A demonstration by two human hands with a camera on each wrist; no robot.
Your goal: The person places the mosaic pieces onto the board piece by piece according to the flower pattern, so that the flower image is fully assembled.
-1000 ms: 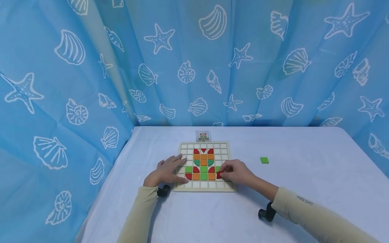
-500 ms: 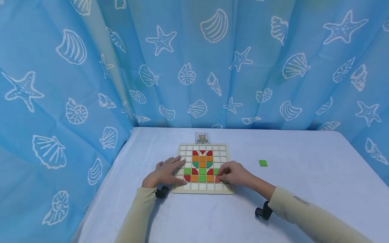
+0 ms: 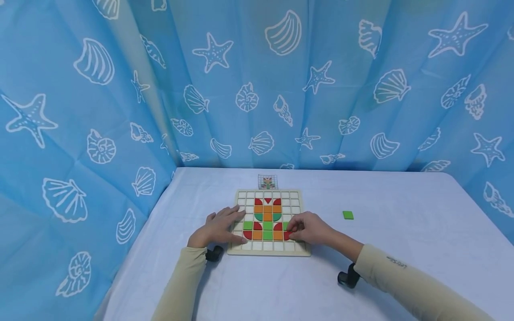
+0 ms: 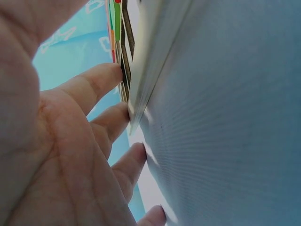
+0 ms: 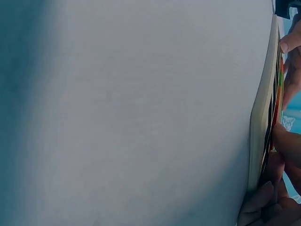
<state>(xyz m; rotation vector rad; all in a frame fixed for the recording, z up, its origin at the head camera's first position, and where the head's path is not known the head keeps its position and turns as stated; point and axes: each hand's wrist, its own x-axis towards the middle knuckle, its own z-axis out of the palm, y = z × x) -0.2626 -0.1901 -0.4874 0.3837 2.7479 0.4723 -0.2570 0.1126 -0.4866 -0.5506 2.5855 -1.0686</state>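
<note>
A cream pattern board (image 3: pixel 269 253) with a grid of cells lies on the cloth, red, orange and green tiles forming a flower-like figure in it. My left hand (image 3: pixel 217 228) rests with spread fingers across its left side; in the left wrist view the fingers (image 4: pixel 96 84) are extended along the board's edge. At the lower right of the figure, my right hand (image 3: pixel 311 228) has thumb and fingertips on a red quarter-round tile (image 3: pixel 286 236), which looks flat in its cell. Thumb and fingers partly cover that tile and the green square above it.
A loose green square tile (image 3: pixel 348 215) lies on the white tablecloth (image 3: pixel 393 214) to the right of the board. Touching the board's far edge is a small pattern card (image 3: pixel 267 182). Behind the table hangs a blue curtain (image 3: pixel 249 120) with seashell prints.
The red tile, raised and tilted in my right fingers a second ago, has come down into its cell beside the orange square. My left hand stays on the board.
</note>
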